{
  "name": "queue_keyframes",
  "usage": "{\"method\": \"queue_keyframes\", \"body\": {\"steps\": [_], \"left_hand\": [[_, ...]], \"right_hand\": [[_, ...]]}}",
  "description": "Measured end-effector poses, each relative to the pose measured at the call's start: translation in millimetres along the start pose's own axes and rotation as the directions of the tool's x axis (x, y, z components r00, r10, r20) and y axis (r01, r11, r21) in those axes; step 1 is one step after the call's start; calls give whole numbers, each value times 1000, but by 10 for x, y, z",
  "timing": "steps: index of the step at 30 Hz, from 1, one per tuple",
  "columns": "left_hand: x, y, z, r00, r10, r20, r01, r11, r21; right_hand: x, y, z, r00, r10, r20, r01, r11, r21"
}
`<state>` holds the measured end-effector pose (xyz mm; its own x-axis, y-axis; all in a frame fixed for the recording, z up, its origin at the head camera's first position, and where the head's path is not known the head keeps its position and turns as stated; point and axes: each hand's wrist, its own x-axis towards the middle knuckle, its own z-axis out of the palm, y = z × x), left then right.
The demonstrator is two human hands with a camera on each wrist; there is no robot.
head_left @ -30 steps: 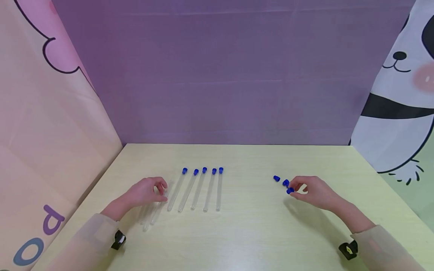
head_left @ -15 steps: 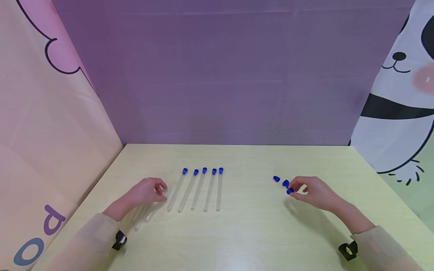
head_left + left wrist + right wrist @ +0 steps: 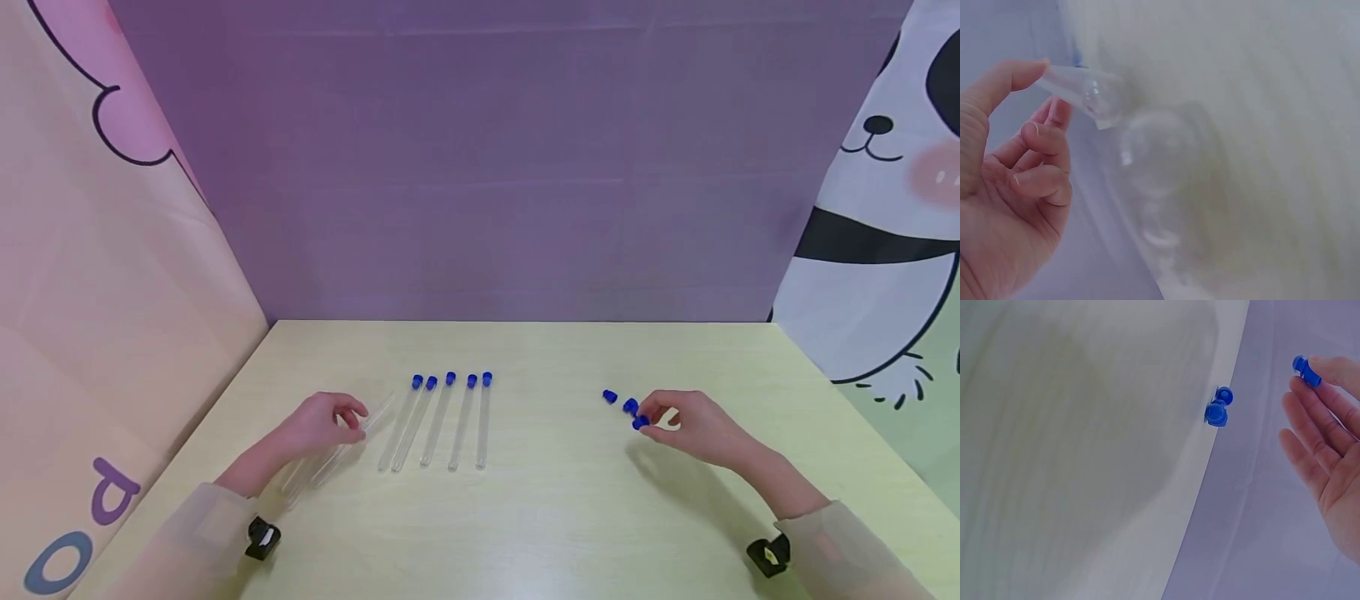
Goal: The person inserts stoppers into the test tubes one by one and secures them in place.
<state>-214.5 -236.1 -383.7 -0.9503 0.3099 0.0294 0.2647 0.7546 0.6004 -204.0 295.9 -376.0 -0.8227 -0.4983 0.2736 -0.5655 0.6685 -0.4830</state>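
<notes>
My left hand [image 3: 326, 423] pinches a clear plastic test tube [image 3: 1079, 87] between thumb and fingertips, its other fingers curled loosely. In the head view that tube lies slanted under the hand. Other uncapped clear tubes [image 3: 295, 482] lie beside it, partly hidden by the hand and blurred in the left wrist view. To the right, several test tubes with blue caps [image 3: 441, 421] lie in a row, caps toward the far edge. My right hand [image 3: 693, 425] pinches a blue cap [image 3: 1307, 370] between thumb and index finger. Two loose blue caps [image 3: 1217, 407] lie just beyond its fingertips.
The pale wooden table [image 3: 555, 517] ends at a purple cloth backdrop [image 3: 480, 183]. A pink printed cloth [image 3: 135, 292] hangs along the left side, and a panda print [image 3: 877, 275] hangs at the right. Each wrist wears a small black camera mount [image 3: 262, 537].
The uncapped tubes under my left hand have swung to a flatter slant, their near ends shifting left. The leftmost capped tube has moved slightly right, closer to its neighbour. The right hand stays still.
</notes>
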Motion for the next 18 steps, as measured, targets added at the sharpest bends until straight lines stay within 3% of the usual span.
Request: {"method": "queue_keyframes", "body": {"steps": [7, 18], "left_hand": [[-1, 153, -65, 994, 91, -62, -93, 995, -37], [3, 430, -62, 980, 163, -111, -173, 981, -88]], "right_hand": [[4, -80, -9, 1000, -4, 1, 4, 1000, 6], [39, -119, 14, 999, -38, -17, 38, 999, 24]]}}
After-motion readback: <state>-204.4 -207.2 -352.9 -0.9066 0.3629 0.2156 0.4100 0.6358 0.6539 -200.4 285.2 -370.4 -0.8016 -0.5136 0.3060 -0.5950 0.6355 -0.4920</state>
